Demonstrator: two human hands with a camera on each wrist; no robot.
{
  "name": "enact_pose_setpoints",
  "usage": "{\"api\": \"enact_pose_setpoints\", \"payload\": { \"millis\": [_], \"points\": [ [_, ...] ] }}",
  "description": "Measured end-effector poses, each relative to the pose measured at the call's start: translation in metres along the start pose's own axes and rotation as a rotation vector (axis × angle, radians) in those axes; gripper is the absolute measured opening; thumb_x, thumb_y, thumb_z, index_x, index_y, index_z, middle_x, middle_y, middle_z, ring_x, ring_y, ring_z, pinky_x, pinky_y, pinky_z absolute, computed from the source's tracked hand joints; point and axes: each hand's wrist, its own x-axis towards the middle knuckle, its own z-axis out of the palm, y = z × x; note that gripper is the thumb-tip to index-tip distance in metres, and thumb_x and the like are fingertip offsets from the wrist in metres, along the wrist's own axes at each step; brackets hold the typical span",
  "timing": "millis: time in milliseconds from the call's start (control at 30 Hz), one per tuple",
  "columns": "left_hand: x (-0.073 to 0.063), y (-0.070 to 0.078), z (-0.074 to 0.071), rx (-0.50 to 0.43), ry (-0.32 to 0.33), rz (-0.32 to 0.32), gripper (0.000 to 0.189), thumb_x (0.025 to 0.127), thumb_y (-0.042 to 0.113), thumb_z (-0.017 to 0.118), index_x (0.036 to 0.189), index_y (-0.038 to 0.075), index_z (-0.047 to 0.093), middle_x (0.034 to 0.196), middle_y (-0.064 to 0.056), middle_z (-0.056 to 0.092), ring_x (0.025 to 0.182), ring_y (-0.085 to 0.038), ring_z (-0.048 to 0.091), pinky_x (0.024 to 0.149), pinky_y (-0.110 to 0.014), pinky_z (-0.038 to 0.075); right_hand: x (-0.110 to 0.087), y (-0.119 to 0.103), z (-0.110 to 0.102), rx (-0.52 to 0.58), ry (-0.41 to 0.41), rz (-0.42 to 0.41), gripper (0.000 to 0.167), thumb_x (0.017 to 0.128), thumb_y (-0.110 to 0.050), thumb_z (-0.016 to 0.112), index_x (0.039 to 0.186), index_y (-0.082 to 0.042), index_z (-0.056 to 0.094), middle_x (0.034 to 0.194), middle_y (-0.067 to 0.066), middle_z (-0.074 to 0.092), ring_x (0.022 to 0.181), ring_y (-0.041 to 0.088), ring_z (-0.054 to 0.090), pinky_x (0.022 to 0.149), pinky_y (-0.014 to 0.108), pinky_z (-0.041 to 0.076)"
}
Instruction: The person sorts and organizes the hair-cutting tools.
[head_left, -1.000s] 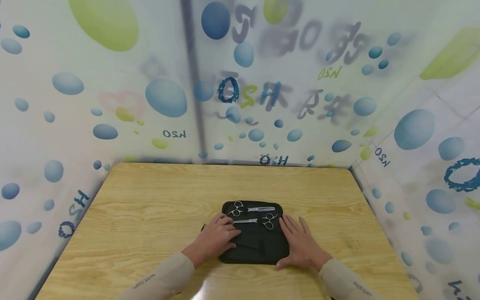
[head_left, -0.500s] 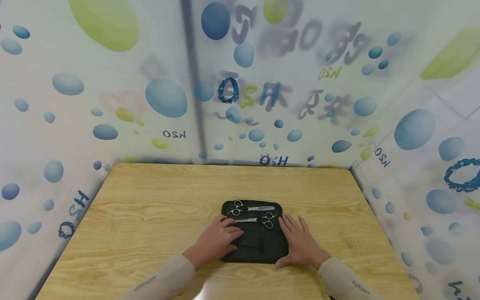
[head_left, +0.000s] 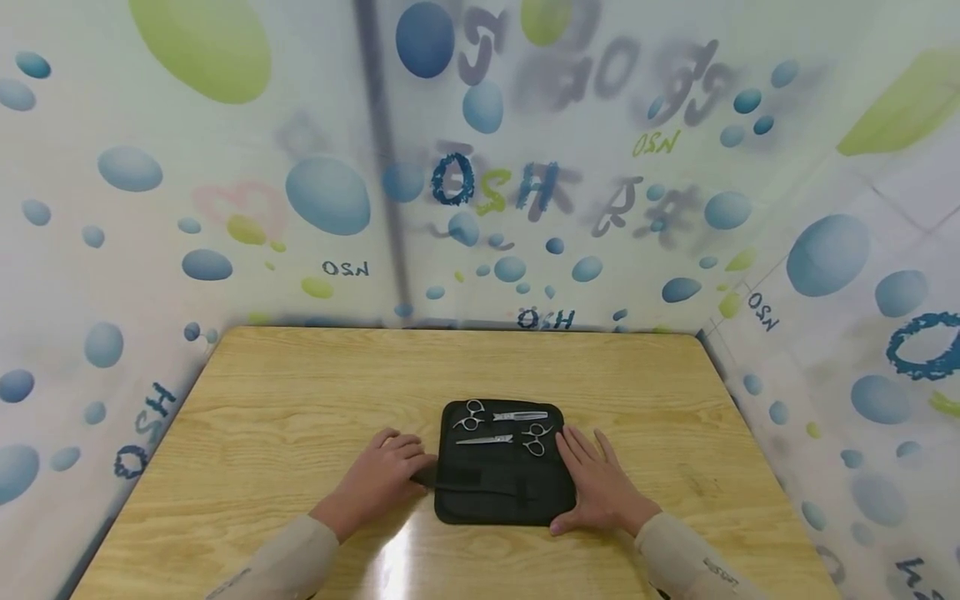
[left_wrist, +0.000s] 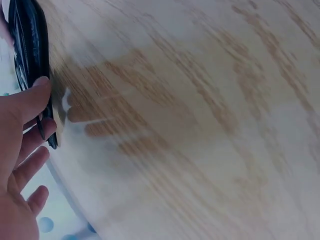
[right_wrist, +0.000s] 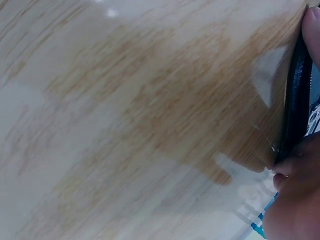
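Note:
A black scissor case (head_left: 495,508) lies flat and unfolded on the wooden table. Two pairs of silver scissors sit in its upper part: thinning scissors (head_left: 521,416) and, below them, plain scissors (head_left: 486,440). My left hand (head_left: 382,471) is at the case's left edge, pinching the end of a thin black strip (head_left: 425,477) that reaches over the lower part of the case; its kind is unclear. In the left wrist view the thumb (left_wrist: 35,100) and a finger meet at that dark end. My right hand (head_left: 600,483) lies along the right edge, fingers extended.
The wooden table (head_left: 315,383) spreads around the case on all sides. Patterned walls (head_left: 480,208) with blue and green dots rise behind it and at both sides.
My left hand has drawn back to the left off the case, uncovering the plain scissors' blades and the lower left part. My right hand has stayed in place.

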Motion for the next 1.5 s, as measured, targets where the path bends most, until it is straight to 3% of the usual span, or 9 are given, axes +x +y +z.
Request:
{"api": "enact_pose_setpoints", "payload": {
  "millis": [200,433,600,767,1067,1233,1500],
  "points": [
    [0.000,0.000,0.000,-0.016,0.001,0.041,0.045,0.069,0.046,0.080,0.105,0.019,0.073,0.098,0.004,0.071,0.102,-0.018,0.065,0.095,-0.044,0.049,0.001,0.002,0.002,-0.003,-0.010,0.004,0.138,0.055,-0.088,0.064,0.154,-0.002,0.023,0.162,0.017,0.018,0.151,0.031,0.018,0.120,0.058,0.002],
    [-0.006,-0.003,-0.001,-0.031,0.001,-0.018,0.041,0.069,0.044,0.083,0.102,0.022,0.074,0.096,0.007,0.071,0.098,-0.015,0.065,0.094,-0.041,0.049,0.001,0.002,0.002,-0.007,-0.010,0.006,0.139,0.054,-0.089,0.064,0.154,-0.002,0.023,0.162,0.017,0.018,0.151,0.031,0.018,0.120,0.058,0.002],
    [-0.006,-0.002,-0.002,-0.047,0.024,0.018,0.032,0.070,0.041,0.082,0.096,0.023,0.074,0.091,0.009,0.071,0.093,-0.014,0.065,0.091,-0.039,0.049,0.001,0.000,0.000,-0.004,-0.016,0.011,0.139,0.054,-0.088,0.065,0.154,-0.002,0.023,0.163,0.016,0.018,0.151,0.031,0.017,0.120,0.058,0.002],
    [-0.005,0.001,0.000,-0.065,0.036,0.049,0.033,0.073,0.036,0.081,0.101,0.020,0.073,0.094,0.007,0.072,0.093,-0.013,0.065,0.090,-0.037,0.050,0.002,-0.001,-0.001,0.014,-0.024,0.014,0.139,0.054,-0.087,0.066,0.154,-0.002,0.023,0.163,0.016,0.017,0.152,0.031,0.016,0.120,0.058,0.001],
    [-0.003,0.005,0.003,-0.028,0.099,0.116,0.025,0.075,0.027,0.082,0.098,0.021,0.074,0.093,0.008,0.071,0.091,-0.012,0.065,0.089,-0.037,0.051,0.002,0.001,0.000,0.023,-0.028,0.023,0.139,0.053,-0.088,0.066,0.154,-0.002,0.022,0.163,0.016,0.016,0.152,0.031,0.015,0.120,0.058,0.000],
    [-0.001,0.009,0.006,-0.039,0.072,0.131,0.025,0.078,0.028,0.080,0.101,0.022,0.075,0.095,0.008,0.071,0.093,-0.012,0.064,0.090,-0.036,0.051,0.003,0.001,0.001,0.040,-0.033,0.024,0.139,0.054,-0.087,0.067,0.154,-0.002,0.021,0.163,0.016,0.015,0.152,0.031,0.014,0.120,0.058,0.000],
    [0.000,0.012,0.008,-0.039,0.022,0.099,0.024,0.081,0.027,0.078,0.104,0.024,0.074,0.103,0.009,0.071,0.098,-0.011,0.064,0.092,-0.036,0.050,0.003,0.000,0.000,0.042,-0.040,0.028,0.137,0.056,-0.084,0.069,0.155,-0.002,0.020,0.163,0.017,0.014,0.152,0.031,0.013,0.120,0.058,0.000]
  ]
}}
